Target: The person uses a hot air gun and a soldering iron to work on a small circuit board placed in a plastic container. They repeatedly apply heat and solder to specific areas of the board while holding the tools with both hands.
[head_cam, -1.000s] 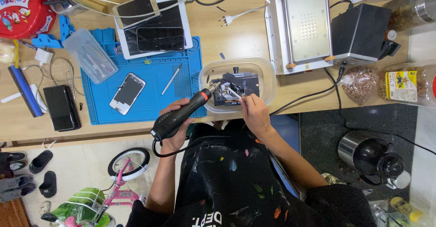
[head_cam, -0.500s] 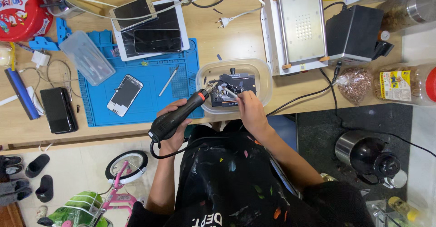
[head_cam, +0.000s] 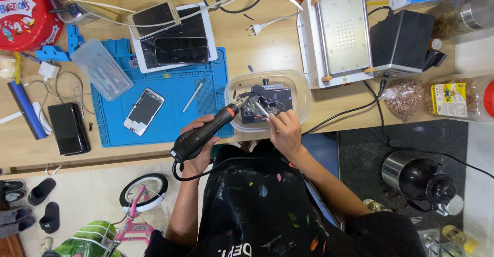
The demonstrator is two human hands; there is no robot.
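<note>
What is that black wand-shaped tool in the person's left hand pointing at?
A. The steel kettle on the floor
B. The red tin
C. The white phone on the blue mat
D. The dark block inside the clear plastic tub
D: the left hand holds the black tool with its metal tip aimed at the dark block sitting in the clear tub.

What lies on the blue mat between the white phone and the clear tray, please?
In the head view, a slim silver stylus-like tool lies slantwise on the blue mat, between the white phone and the clear tray; it touches neither.

Bare blue mat (head_cam: pixel 175 114) between phone (head_cam: pixel 144 111) and clear tub (head_cam: pixel 303 92).
</note>
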